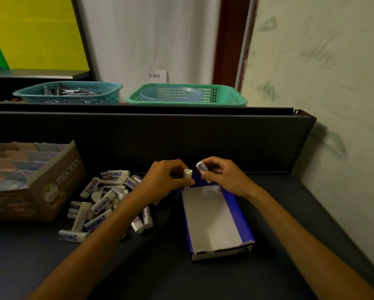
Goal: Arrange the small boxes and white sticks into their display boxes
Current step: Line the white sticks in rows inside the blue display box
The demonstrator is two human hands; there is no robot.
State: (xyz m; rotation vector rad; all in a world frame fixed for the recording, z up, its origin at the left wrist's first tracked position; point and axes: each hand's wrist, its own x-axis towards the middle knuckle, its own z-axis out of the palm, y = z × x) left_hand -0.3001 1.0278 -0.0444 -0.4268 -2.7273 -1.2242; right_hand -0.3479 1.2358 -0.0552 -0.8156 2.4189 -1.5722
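A blue display box (235, 215) with a white floor lies open on the dark shelf, nothing lying inside it. Over its far end, my left hand (164, 180) pinches one white stick (187, 175) upright at the box's far left corner. My right hand (222, 174) holds another white stick (202, 167) with a blue label, tilted, just above the far edge. A loose pile of several white sticks (103, 202) lies to the left of the box, partly hidden by my left forearm.
A brown cardboard display box (51, 191) with rows of pastel small boxes stands at the left. Behind, on a higher ledge, sit a teal basket (71, 92) and a green basket (188, 95) holding a bowl. A wall closes the right side.
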